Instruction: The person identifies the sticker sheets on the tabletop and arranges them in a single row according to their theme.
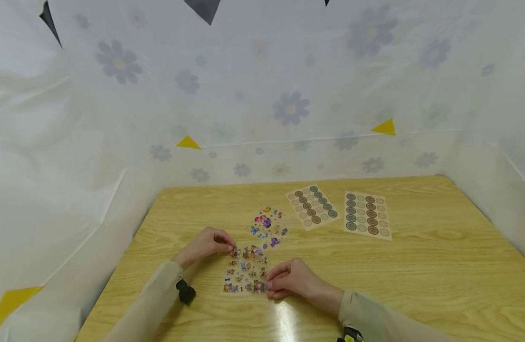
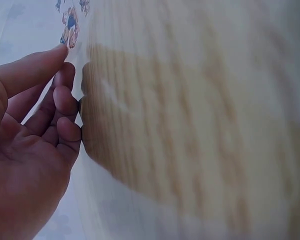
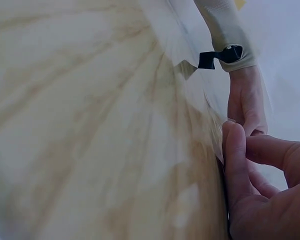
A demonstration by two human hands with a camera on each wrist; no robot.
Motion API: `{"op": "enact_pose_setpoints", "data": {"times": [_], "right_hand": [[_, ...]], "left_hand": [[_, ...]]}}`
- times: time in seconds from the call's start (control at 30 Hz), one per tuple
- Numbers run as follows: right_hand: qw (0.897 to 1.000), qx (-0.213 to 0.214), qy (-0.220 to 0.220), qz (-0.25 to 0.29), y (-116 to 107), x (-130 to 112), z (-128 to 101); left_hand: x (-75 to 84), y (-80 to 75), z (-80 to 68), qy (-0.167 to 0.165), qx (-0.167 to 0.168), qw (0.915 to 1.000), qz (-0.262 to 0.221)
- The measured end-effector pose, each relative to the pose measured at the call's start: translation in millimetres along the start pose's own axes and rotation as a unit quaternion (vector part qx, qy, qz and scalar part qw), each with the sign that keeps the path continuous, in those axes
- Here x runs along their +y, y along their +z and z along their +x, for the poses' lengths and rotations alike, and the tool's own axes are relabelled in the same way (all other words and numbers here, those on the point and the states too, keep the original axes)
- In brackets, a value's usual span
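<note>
You hold a clear plastic sticker sheet printed with small brown and blue cartoon figures (image 1: 246, 269) at the near middle of the light wooden tabletop (image 1: 416, 266). Your left hand (image 1: 205, 245) pinches its far left corner with curled fingertips (image 2: 65, 100); your right hand (image 1: 293, 280) pinches its near right corner. The sheet is see-through, the wood grain showing between rows of stickers. Just beyond it lies a second clear sheet with pink and purple figures (image 1: 268, 227), and near the far edge two beige sheets of round brown and grey labels (image 1: 339, 213).
</note>
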State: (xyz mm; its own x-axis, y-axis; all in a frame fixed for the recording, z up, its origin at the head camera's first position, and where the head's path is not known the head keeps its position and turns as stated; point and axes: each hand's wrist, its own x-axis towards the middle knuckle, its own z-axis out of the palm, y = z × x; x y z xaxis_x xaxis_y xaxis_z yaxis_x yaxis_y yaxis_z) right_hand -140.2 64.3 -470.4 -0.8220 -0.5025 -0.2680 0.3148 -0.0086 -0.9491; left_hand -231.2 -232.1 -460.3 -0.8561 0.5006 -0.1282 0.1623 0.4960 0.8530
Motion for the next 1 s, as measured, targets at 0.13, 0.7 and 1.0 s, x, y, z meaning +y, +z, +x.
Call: {"op": "enact_pose_setpoints", "data": {"times": [0.13, 0.7, 1.0], "right_hand": [[1.000, -0.004, 0.003, 0.004, -3.6, 0.0, -4.3], [0.866, -0.125, -0.194, -0.443, -13.5, -12.4, -41.0], [0.785, -0.193, -0.214, -0.548, -15.6, -16.1, -45.7]], "left_hand": [[0.7, 0.0, 0.8, 0.001, -0.002, 1.0000, 0.002], [2.7, 0.1, -0.4, 0.007, -0.010, 0.9992, 0.038], [10.0, 3.6, -5.4, -0.002, 0.004, 0.9974, 0.072]]}}
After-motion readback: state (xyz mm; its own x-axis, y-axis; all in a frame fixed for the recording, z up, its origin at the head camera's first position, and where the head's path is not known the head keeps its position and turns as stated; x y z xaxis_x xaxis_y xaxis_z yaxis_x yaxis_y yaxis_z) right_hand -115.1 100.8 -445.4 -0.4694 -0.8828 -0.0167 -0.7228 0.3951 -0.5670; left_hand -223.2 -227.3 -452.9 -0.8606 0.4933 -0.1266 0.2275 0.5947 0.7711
